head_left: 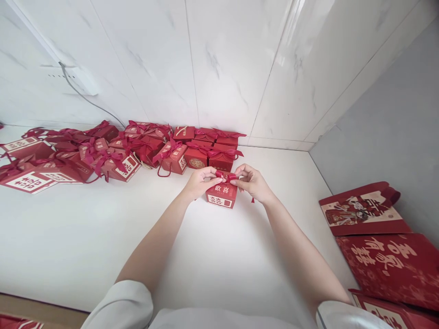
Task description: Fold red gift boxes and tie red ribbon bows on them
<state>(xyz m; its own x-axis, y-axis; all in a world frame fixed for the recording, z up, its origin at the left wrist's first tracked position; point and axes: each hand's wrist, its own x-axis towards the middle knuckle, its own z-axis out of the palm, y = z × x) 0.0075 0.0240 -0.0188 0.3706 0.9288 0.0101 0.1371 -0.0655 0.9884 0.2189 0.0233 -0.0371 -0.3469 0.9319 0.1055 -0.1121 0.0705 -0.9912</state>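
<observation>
A small red gift box (221, 195) with white and gold lettering stands upright on the white table (164, 256), centred in front of me. On its top is a bow of dark red ribbon (226, 177). My left hand (202, 183) pinches the bow's left loop between thumb and fingers. The right loop is pinched the same way by my right hand (252, 182). A ribbon tail hangs below the right hand, off the box's right side. The knot lies between both hands.
Several ribboned red boxes (197, 157) stand in rows near the tiled wall (219, 68), with more heaped at left (61, 160). Red paper bags (387, 260) lie along the right edge. A grey cable (87, 104) runs from a wall socket (77, 80) behind the boxes.
</observation>
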